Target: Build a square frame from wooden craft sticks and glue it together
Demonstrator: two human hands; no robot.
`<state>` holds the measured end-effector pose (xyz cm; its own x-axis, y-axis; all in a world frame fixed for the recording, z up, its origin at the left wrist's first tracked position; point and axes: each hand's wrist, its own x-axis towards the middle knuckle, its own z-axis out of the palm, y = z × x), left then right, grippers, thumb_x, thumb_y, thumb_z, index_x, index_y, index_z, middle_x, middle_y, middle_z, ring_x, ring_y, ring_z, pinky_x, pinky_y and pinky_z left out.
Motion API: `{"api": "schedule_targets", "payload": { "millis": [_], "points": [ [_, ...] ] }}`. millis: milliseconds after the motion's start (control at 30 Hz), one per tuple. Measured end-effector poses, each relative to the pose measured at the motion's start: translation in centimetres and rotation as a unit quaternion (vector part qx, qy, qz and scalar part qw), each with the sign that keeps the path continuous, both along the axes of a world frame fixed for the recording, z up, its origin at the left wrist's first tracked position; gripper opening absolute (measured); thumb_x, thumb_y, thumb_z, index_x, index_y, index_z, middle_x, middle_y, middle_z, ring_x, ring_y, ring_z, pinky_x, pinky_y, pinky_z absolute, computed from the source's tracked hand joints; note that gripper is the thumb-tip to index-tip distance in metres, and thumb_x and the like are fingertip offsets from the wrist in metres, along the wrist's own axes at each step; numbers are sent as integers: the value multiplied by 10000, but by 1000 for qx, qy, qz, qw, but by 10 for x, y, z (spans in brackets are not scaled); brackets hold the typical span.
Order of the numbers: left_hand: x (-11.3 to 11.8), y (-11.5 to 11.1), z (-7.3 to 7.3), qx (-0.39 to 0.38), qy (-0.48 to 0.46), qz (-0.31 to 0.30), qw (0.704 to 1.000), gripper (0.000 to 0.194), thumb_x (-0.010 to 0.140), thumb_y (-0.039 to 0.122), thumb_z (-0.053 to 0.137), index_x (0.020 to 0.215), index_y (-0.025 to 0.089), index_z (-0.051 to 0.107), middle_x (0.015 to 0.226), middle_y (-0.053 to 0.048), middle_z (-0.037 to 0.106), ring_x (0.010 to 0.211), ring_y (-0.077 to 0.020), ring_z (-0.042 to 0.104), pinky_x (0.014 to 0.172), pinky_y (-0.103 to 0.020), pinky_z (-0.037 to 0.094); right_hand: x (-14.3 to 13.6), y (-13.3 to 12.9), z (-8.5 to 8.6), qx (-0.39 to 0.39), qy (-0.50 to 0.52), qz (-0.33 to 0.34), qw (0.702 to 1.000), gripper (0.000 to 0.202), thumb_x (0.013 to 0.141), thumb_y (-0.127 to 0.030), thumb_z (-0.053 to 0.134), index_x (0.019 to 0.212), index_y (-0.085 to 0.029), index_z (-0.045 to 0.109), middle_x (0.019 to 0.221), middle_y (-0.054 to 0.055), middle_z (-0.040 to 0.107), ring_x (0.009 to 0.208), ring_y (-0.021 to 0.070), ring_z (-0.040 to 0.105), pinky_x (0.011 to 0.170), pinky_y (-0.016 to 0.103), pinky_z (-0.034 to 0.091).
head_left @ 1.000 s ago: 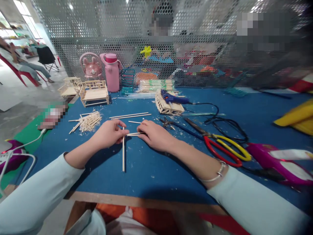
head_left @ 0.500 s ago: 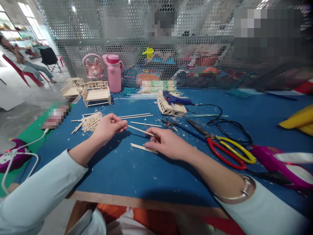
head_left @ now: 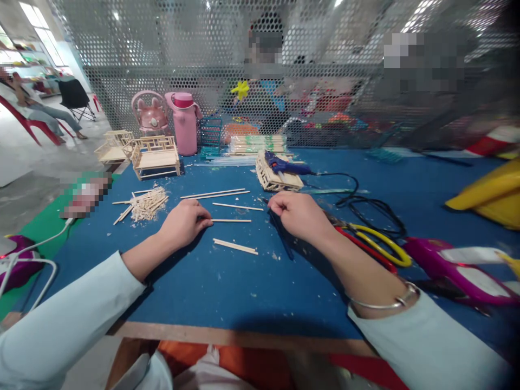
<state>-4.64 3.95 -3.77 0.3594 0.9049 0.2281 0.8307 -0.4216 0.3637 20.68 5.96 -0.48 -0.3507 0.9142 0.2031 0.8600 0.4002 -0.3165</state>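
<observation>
Seen from the head camera, pinches the left end of a slim pale stick (head_left: 231,220) between thumb and fingers of the left hand (head_left: 183,223), aimed rightward at or just above a blue tabletop (head_left: 182,295); impossible to tell which. Closes the right hand (head_left: 301,214) on blue-handled pliers (head_left: 283,238), apart from the stick and to its right, with the tool's head mostly hidden. For good control, probably best to pinch lightly near the tip, hold the stick level and turn the pliers' head away from the fingertips. Shows thin, straight, smooth-looking wood or bamboo throughout: two short sticks (head_left: 235,247) lying nearer, one lone stick (head_left: 238,206) beyond, two longer sticks (head_left: 215,193) farther back, and a bristling heap of short pieces (head_left: 150,205) leftward. Adds pale crumbs on matte blue, looped scissors (head_left: 405,259) in red and yellow, a glue gun (head_left: 278,162) atop a slatted frame (head_left: 266,177), boxy stick-built furniture (head_left: 156,158), a rounded pink bottle (head_left: 186,127) and round-holed metal mesh (head_left: 337,38).
</observation>
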Motion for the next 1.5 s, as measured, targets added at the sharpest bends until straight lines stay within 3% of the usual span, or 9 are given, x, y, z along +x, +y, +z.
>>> {"api": "schedule_targets", "payload": {
  "millis": [100, 233, 333, 500, 733, 1000, 1200, 1333, 1500],
  "points": [
    [1, -5, 4, 13, -17, 2, 1000, 248, 792, 371, 577, 909, 181, 685, 877, -74, 625, 894, -215, 539, 820, -328, 415, 1, -2, 3, -56, -83, -77, 992, 243, 661, -66, 426, 720, -188, 627, 810, 53, 674, 746, 185, 584, 626, 269, 378],
    [13, -19, 12, 24, 1, -93, 995, 342, 816, 450, 517, 946, 177, 676, 884, -77, 613, 871, -205, 529, 806, -326, 404, -5, -12, 2, -83, -183, -108, 974, 398, 746, -95, 414, 1111, -192, 537, 956, 108, 676, 780, 223, 613, 588, 288, 357],
    [23, -29, 14, -14, 41, -159, 986, 352, 813, 475, 510, 943, 191, 673, 859, -73, 612, 834, -199, 532, 762, -317, 406, -8, -15, 1, -97, -195, -90, 972, 282, 758, -146, 440, 1023, -183, 526, 924, 109, 669, 764, 229, 609, 579, 287, 350],
    [25, -35, 12, -55, 30, -161, 985, 243, 846, 348, 498, 800, 179, 666, 782, -55, 627, 776, -172, 549, 734, -288, 411, -6, -10, -4, -104, -179, -57, 977, 89, 785, -175, 462, 853, -194, 517, 888, 87, 656, 784, 215, 594, 598, 271, 353],
    [22, -40, 16, -75, 23, -135, 988, 183, 802, 296, 541, 717, 175, 650, 696, -36, 611, 684, -155, 538, 642, -260, 394, 3, 2, -5, -103, -165, -84, 977, 165, 780, -140, 485, 936, -187, 516, 939, 103, 653, 818, 222, 600, 597, 264, 351],
    [28, -41, 17, -59, 7, -106, 993, 242, 771, 415, 583, 722, 190, 660, 740, -41, 617, 756, -181, 541, 687, -278, 405, -4, -4, -3, -50, -147, -57, 986, 267, 787, -101, 459, 1030, -185, 531, 1015, 111, 622, 853, 219, 600, 636, 275, 382],
    [-4, -14, 20, -3, 29, 3, 1000, 214, 813, 323, 537, 890, 201, 694, 888, -78, 653, 874, -220, 562, 776, -312, 420, -13, 8, -8, 43, -127, 50, 990, 169, 837, -177, 484, 889, -181, 645, 923, 95, 613, 901, 211, 554, 746, 289, 399],
    [-9, -1, 10, -43, 9, -34, 998, 200, 821, 267, 519, 831, 187, 702, 844, -64, 660, 813, -184, 582, 745, -272, 431, -17, 17, -14, 49, -123, 73, 988, 214, 839, -123, 456, 801, -170, 662, 838, 75, 637, 830, 189, 560, 716, 277, 392],
    [6, -11, 9, -24, 33, -68, 997, 202, 828, 241, 505, 799, 206, 702, 795, -48, 661, 799, -176, 577, 741, -267, 417, -23, 14, -16, 57, -130, 128, 982, 220, 866, -164, 447, 827, -180, 664, 836, 53, 644, 797, 160, 545, 716, 260, 377]
  ]
}}
